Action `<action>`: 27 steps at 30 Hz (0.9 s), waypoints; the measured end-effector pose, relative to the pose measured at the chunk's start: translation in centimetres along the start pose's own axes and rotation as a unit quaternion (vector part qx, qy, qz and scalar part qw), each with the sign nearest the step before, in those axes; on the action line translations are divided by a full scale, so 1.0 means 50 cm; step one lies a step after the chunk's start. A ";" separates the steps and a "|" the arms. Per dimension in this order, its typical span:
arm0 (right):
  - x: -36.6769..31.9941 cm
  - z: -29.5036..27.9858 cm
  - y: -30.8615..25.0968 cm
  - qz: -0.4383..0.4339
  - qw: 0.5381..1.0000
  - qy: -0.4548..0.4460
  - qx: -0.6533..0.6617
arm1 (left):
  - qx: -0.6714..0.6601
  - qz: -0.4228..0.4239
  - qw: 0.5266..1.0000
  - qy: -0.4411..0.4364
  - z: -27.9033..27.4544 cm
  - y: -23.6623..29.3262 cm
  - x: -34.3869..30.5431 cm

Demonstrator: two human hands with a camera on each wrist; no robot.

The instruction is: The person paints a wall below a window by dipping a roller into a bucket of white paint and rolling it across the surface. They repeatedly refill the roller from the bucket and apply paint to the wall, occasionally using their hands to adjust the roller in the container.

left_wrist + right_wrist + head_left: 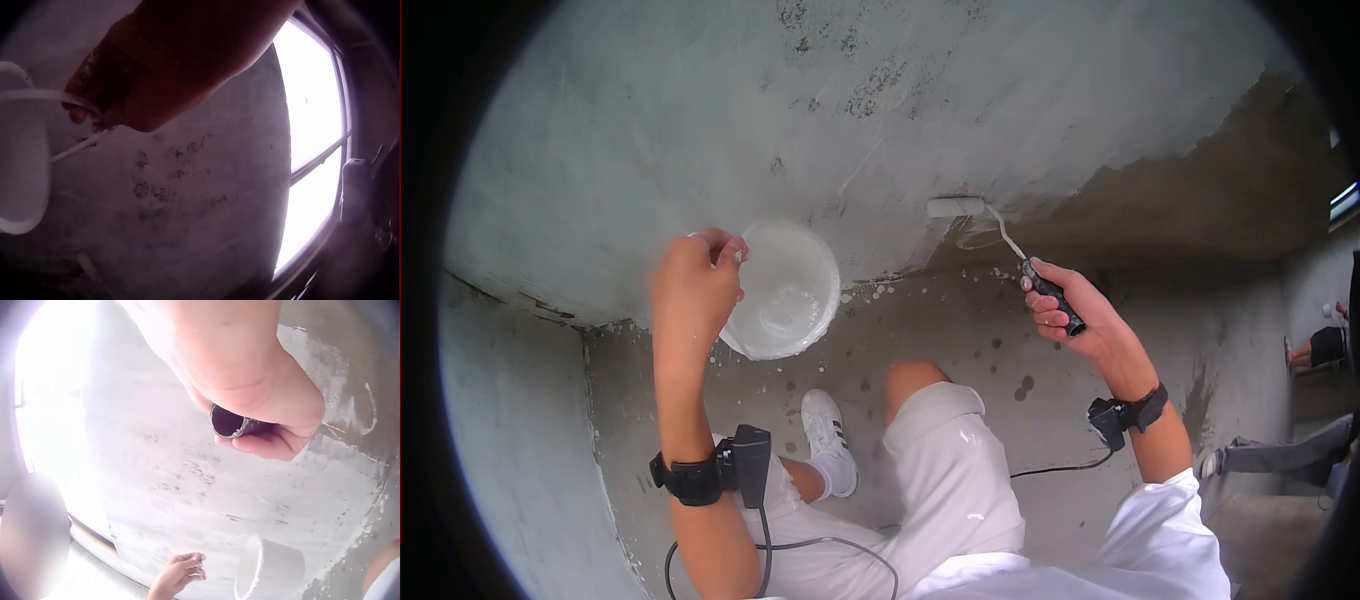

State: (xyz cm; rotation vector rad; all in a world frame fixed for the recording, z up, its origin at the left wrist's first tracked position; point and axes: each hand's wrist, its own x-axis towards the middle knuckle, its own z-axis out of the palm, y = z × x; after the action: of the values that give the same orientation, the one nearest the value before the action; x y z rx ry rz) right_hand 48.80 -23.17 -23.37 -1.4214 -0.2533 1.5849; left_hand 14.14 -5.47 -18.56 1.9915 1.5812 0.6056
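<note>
My left hand (698, 285) pinches the thin white handle (47, 94) of a white plastic bucket (808, 300), which hangs tilted beside the fingers with whitish liquid inside. A paint roller (956, 207) is gripped by its black handle in my right hand (1082, 308). Its white sleeve lies against the wall (800, 130), low down, where pale coating meets bare brown-grey surface. In the right wrist view the hollow end of the roller handle (228, 421) faces the camera, and the roller head is hidden behind the hand. White smears show on the left fingertips.
Paint splashes dot the concrete floor (960, 340) along the wall's foot. An uncoated brownish patch (1200, 195) spreads to the right. Another wall (510, 400) stands at the left. Other people's legs (1280, 455) show at the far right. A cable (830, 542) crosses my lap.
</note>
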 end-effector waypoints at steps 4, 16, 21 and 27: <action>-0.039 0.004 -0.020 -0.037 0.999 0.022 -0.011 | -0.021 -0.002 1.000 -0.006 0.011 0.007 0.001; 0.076 0.003 0.129 -0.107 0.990 0.076 -0.046 | 0.053 -0.034 0.997 -0.036 0.015 0.019 -0.019; 0.076 0.002 0.130 -0.083 0.994 0.067 -0.019 | 0.072 -0.044 0.996 -0.018 0.006 0.028 -0.038; 0.150 -0.015 0.148 -0.015 0.998 0.050 -0.029 | 0.042 -0.058 0.997 0.001 -0.010 0.016 -0.064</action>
State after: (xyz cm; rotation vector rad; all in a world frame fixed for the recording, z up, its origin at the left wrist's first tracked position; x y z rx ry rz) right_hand 46.76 -21.76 -33.65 -1.5295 -0.2611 1.4888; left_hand 13.74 -8.67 -17.75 1.9425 1.7366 0.5032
